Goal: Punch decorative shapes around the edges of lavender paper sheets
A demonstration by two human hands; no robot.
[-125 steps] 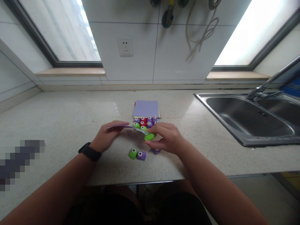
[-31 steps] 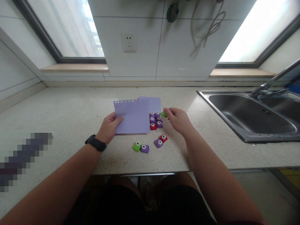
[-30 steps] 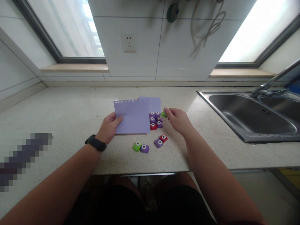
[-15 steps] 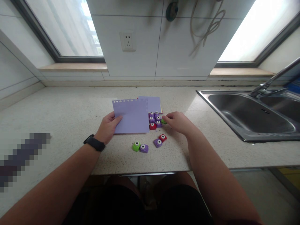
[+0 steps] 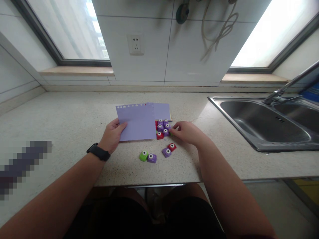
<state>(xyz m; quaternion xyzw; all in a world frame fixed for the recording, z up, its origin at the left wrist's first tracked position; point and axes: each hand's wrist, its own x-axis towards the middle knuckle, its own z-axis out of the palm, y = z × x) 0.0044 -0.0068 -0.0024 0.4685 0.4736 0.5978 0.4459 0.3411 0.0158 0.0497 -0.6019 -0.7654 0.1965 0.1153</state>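
Left hand [image 5: 111, 135] pinching punched purple sheet [image 5: 136, 122]; right hand [image 5: 186, 132] at punch cluster [image 5: 160, 127]

Head view. Hands apart from each other, both over the countertop [image 5: 74, 132].

Left hand, just left of centre: clamped on the left edge of the purple sheet, thumb on the upper face, remaining fingers behind. The sheet lies at mid-frame. A row of small cut-outs runs along its top edge; exact shapes too small to read. Its right portion overlaps a paper stack [image 5: 163, 111], whose top leaf is also purple. Black watch [image 5: 98, 152] on the left wrist.

Right hand, right of centre: fingertips down at the right side of the punch cluster, thumb and fingers close together. A sliver of green shows at the fingertips, mostly hidden; cannot tell whether the grip is tight. Cluster: mainly purple bodies with white round buttons, plus a red one at its lower left; its left side meets the sheet's right edge in view.

Lower centre, nearer the counter's front edge, two pairs: lime punch [image 5: 143, 156] beside violet punch [image 5: 152, 158]; to their right, scarlet punch [image 5: 171, 147] touching lilac punch [image 5: 166, 152]. Buttons face up on all four.

Surroundings: steel sink [image 5: 216, 105] at right of frame, wall socket [image 5: 136, 43] upper centre-left, looped cable [image 5: 221, 36] upper right.
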